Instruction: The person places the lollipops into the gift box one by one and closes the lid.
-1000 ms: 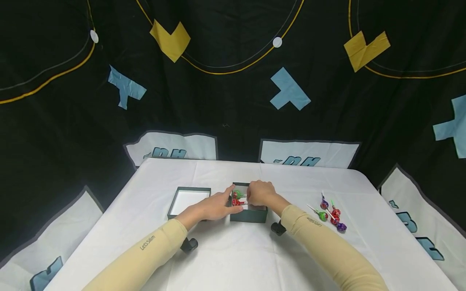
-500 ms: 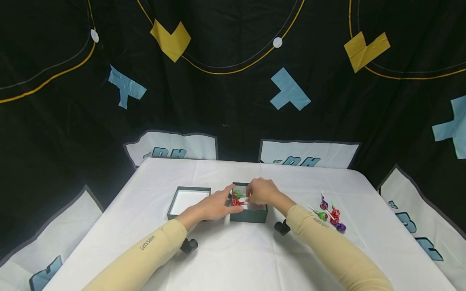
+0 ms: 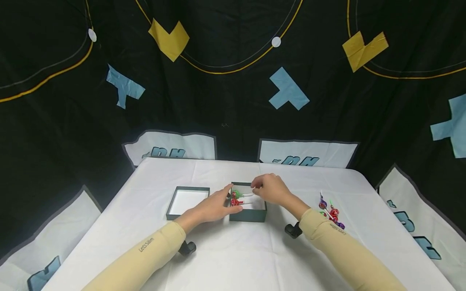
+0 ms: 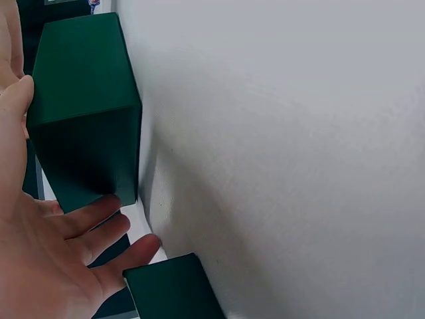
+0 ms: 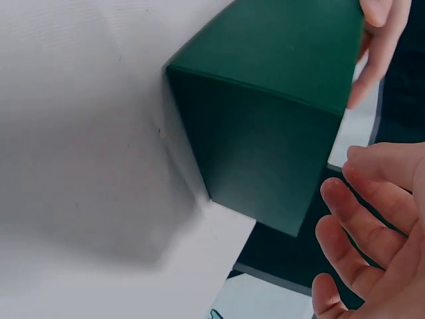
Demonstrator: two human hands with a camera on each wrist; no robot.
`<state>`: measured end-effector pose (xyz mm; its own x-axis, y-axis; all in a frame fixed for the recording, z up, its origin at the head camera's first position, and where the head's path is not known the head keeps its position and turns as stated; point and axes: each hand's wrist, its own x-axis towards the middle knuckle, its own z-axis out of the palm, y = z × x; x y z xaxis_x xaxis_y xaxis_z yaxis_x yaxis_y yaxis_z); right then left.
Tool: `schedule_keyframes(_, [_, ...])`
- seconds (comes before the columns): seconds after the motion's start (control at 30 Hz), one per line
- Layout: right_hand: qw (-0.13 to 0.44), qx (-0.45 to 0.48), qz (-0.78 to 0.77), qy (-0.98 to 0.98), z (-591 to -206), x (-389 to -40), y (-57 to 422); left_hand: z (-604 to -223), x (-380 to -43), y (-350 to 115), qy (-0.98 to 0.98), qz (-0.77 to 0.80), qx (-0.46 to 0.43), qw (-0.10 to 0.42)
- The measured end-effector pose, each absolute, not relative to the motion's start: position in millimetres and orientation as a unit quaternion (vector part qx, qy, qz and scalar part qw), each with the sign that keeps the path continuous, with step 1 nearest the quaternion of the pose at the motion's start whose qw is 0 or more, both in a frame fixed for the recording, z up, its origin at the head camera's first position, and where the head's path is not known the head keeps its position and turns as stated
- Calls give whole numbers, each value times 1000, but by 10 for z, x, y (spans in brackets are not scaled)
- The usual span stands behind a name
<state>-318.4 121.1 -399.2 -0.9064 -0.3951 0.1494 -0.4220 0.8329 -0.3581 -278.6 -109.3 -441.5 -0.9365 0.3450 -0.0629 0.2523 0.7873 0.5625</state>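
A dark green open box (image 3: 248,216) with a white inside stands mid-table. In it lie a green-and-red lollipop (image 3: 236,195) and a red lollipop (image 3: 237,202), their white sticks pointing right. My left hand (image 3: 214,206) rests along the box's left side. In the left wrist view its thumb touches the rim and its extended fingers reach along the side wall. Over the box's right rim hovers my right hand (image 3: 272,189), fingers loosely bent. Nothing shows between those fingers in the right wrist view, where they are apart from the box wall.
A shallow dark green lid or tray (image 3: 193,188) with a white inside lies left of the box. A small pile of red, purple and green lollipops (image 3: 333,214) sits to the right, partly hidden by my right forearm. White cloth (image 3: 233,254) covers the table.
My right hand has risen out of the box and shifted right, uncovering the lollipop sticks inside. The left hand has stayed at the box's side.
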Motion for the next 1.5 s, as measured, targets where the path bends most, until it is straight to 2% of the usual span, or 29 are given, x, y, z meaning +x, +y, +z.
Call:
schedule_keyframes(0.17, [51, 211, 211, -953, -3966, -3156, 1345, -4412, -2785, -1087, 947, 269, 163, 65])
schedule_keyframes(0.63, [40, 180, 243, -952, -4008, -3037, 1828, -4412, -2768, -1082, 947, 265, 177, 37])
schedule_keyframes(1.17, [52, 155, 271, -949, -4082, -2969, 2356, -4410, -2771, -1097, 948, 266, 175, 31])
schedule_keyframes(1.5, [37, 140, 278, -950, -4097, -2936, 2629, -4395, -2760, -1096, 948, 261, 179, 29])
